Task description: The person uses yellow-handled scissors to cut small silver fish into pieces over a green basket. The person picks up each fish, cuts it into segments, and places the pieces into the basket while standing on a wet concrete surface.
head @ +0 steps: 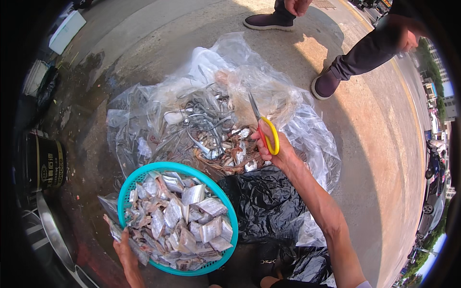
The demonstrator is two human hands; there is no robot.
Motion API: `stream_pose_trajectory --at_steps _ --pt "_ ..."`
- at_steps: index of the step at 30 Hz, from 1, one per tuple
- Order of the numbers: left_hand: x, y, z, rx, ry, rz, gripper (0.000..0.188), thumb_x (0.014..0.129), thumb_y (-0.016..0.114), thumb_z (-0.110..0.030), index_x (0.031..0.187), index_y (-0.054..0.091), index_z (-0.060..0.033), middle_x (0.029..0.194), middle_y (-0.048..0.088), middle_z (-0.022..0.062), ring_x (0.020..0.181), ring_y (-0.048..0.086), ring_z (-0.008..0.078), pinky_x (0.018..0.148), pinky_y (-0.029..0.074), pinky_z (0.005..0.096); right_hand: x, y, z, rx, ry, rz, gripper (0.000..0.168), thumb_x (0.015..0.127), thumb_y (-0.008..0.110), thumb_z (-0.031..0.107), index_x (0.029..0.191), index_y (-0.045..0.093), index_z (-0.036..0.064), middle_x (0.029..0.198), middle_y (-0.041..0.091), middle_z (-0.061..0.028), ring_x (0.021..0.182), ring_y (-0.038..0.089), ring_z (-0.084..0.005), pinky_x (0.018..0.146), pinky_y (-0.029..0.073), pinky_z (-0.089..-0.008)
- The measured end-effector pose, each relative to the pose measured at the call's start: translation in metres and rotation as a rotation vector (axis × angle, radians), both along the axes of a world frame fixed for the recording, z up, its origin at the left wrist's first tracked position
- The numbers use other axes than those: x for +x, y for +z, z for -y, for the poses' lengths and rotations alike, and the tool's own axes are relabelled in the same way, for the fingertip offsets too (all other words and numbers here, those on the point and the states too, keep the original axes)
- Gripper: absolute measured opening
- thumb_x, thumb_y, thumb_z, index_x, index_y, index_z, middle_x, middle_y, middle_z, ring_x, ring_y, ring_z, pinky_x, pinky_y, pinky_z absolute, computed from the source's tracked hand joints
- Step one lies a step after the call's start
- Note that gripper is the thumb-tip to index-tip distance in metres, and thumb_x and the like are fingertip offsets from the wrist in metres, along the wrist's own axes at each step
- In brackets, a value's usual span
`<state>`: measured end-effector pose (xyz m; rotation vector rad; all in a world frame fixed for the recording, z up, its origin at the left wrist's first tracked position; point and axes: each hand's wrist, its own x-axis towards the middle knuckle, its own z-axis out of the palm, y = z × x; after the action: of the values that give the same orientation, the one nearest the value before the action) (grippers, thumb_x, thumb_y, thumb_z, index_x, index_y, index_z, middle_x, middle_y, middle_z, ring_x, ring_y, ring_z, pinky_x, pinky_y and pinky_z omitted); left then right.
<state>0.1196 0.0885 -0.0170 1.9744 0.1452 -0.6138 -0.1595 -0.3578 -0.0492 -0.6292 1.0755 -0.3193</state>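
Note:
My right hand (273, 144) grips scissors (271, 135) by their red and yellow handles. Their blades look closed and point away from me, over a heap of fish heads, tails and guts (225, 144) on clear plastic sheeting (309, 133). Down at the left, my left hand (126, 252) holds a long silvery piece of fish (135, 248) across the near-left rim of a turquoise plastic basket (230, 216). Cut chunks of silvery fish, apparently hairtail (192, 219), fill the basket. Part of the held fish is hidden by my fingers.
Black plastic (264, 205) covers the area between the basket and my right forearm. A black bucket bearing writing (47, 162) and a metal frame (54, 226) stand left. Another person's shoes (326, 84) are beyond the sheeting. A white foam box (67, 32) sits far left.

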Motion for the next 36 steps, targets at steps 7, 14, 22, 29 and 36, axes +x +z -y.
stream_pose_trajectory --at_steps 7,14,22,29,36 --pt "-0.019 0.033 0.013 0.187 -0.101 0.244 0.032 0.090 0.066 -0.023 0.107 0.058 0.0031 0.091 0.060 0.0022 0.080 0.051 0.0102 0.071 0.042 0.0286 -0.041 0.069 -0.115 -0.160 0.237 -0.081 0.028 0.092 0.062 0.031 0.089 0.055 0.005 0.060 0.045 0.0029 0.045 0.041 -0.0032 0.038 0.030 -0.0185" --pt "-0.070 0.092 0.068 0.004 -0.062 0.216 0.025 0.091 0.066 -0.025 0.091 0.063 -0.0002 0.083 0.060 0.0004 0.072 0.050 0.0089 0.067 0.041 0.0264 -0.047 0.016 -0.199 -0.688 0.390 -0.358 0.027 0.079 0.074 0.008 0.087 0.048 0.005 0.072 0.045 0.0035 0.064 0.039 -0.0063 0.056 0.038 -0.0224" --pt "-0.084 0.082 0.061 -0.297 0.085 0.020 0.023 0.092 0.063 -0.027 0.089 0.059 -0.0037 0.081 0.057 0.0019 0.072 0.052 0.0107 0.065 0.043 0.0283 -0.021 0.011 -0.209 -0.194 0.054 0.001 0.037 0.074 0.066 -0.010 0.103 0.048 0.006 0.091 0.048 0.0024 0.082 0.046 -0.0061 0.071 0.041 -0.0223" --pt "-0.097 0.086 0.073 -0.521 0.099 -0.205 0.028 0.097 0.054 -0.031 0.098 0.057 -0.0030 0.087 0.058 0.0051 0.077 0.058 0.0153 0.071 0.049 0.0328 -0.003 0.015 -0.169 -0.218 0.003 0.003 0.033 0.069 0.067 -0.011 0.094 0.053 0.006 0.080 0.055 0.0039 0.071 0.053 -0.0062 0.067 0.044 -0.0203" --pt "-0.116 0.085 0.102 -0.776 0.057 -0.431 0.034 0.087 0.059 0.002 0.120 0.049 -0.0004 0.110 0.059 0.0109 0.104 0.059 0.0233 0.095 0.048 0.0433 -0.011 0.005 -0.108 -0.709 0.111 -0.280 0.028 0.082 0.071 0.014 0.100 0.056 -0.001 0.078 0.059 -0.0026 0.068 0.055 -0.0097 0.059 0.044 -0.0269"
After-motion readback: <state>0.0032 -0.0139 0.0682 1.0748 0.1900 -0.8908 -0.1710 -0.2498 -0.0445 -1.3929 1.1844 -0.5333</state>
